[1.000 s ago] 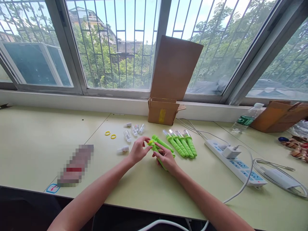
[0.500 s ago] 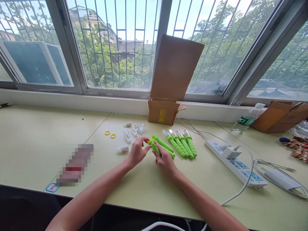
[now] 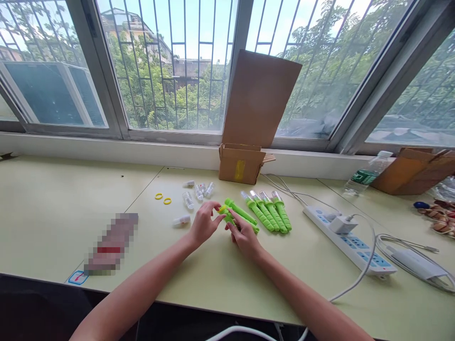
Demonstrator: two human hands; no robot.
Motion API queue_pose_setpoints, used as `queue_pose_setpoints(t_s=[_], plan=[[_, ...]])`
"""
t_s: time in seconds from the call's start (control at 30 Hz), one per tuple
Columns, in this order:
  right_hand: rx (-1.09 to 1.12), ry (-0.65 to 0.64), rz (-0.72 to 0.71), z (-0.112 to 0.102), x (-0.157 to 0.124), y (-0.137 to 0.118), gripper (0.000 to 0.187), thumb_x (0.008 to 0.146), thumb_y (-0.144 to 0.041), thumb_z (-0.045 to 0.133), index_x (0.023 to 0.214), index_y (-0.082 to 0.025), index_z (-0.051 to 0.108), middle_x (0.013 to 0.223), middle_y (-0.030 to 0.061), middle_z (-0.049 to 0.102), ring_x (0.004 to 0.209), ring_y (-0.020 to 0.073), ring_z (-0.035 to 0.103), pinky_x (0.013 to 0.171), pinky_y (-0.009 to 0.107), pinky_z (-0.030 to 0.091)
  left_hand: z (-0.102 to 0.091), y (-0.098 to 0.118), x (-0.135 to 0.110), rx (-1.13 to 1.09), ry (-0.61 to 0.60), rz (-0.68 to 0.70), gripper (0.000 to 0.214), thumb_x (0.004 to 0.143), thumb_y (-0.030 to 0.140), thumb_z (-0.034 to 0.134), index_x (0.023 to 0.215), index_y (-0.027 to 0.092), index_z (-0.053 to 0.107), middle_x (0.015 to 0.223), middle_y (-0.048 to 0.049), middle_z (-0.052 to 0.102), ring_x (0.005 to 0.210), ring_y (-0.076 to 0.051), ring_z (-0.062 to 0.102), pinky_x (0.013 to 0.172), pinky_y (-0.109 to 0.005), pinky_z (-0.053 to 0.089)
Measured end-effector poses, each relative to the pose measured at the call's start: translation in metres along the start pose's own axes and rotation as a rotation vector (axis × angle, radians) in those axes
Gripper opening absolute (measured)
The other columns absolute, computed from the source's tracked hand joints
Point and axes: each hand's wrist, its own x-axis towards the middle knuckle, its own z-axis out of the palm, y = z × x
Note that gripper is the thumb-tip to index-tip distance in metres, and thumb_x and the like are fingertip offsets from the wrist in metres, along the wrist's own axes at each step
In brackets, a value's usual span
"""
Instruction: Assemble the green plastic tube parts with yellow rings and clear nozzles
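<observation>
My right hand (image 3: 245, 237) is closed around a green ribbed handle (image 3: 228, 217), tilted with its open end up and left. At that end, the thumb and fingers of my left hand (image 3: 204, 224) pinch a yellow ring (image 3: 222, 209). Just behind the held piece lies another green handle (image 3: 242, 212), partly covered by my right hand. Two loose yellow rings (image 3: 167, 201) rest farther left. Several clear plastic tips (image 3: 187, 200) are scattered beyond my left hand. To the right, several green handles fitted with clear tips (image 3: 272, 213) lie side by side.
Against the sill stands an open cardboard box (image 3: 238, 166). A white power strip (image 3: 350, 241) with a plugged charger and cables lies on the right, near a plastic bottle (image 3: 368, 173) and another carton (image 3: 401, 173). A blurred-out flat object (image 3: 112, 244) is at left.
Both hands stay at almost the same place on the green handle and yellow ring. Only slight finger and view shifts show.
</observation>
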Motion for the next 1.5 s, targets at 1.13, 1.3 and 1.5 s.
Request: queue_pose_setpoints(t_s=[1.13, 1.3, 1.5], plan=[[0.325, -0.088, 0.19, -0.003, 0.001, -0.014, 0.065, 0.074, -0.034, 0.064, 0.133, -0.018, 0.044, 0.065, -0.0041, 0.059, 0.037, 0.0086, 0.047, 0.028, 0.018, 0.031, -0.002, -0.003, 0.003, 0.009, -0.043, 0.042, 0.022, 0.078, 0.024, 0.068, 0.095, 0.02, 0.055, 0.088, -0.0012, 0.063, 0.069, -0.013, 0.053, 0.064, -0.027, 0.047], [0.372, -0.102, 0.196, -0.005, 0.001, -0.016, 0.064, 0.072, -0.036, 0.066, 0.131, -0.017, 0.047, 0.065, -0.0033, 0.06, 0.036, 0.0086, 0.047, 0.028, 0.019, 0.032, -0.003, -0.004, 0.004, 0.003, -0.071, 0.041, 0.026, 0.076, 0.022, 0.069, 0.097, 0.02, 0.054, 0.089, -0.0015, 0.062, 0.071, -0.014, 0.054, 0.065, -0.028, 0.048], [0.375, -0.114, 0.199, -0.005, 0.002, -0.017, 0.069, 0.071, -0.038, 0.066, 0.133, -0.017, 0.045, 0.066, -0.0024, 0.061, 0.037, 0.009, 0.047, 0.029, 0.019, 0.032, -0.002, -0.004, 0.004, 0.009, -0.063, 0.021, 0.023, 0.077, 0.024, 0.069, 0.095, 0.02, 0.055, 0.087, -0.0012, 0.062, 0.069, -0.014, 0.053, 0.064, -0.028, 0.048]])
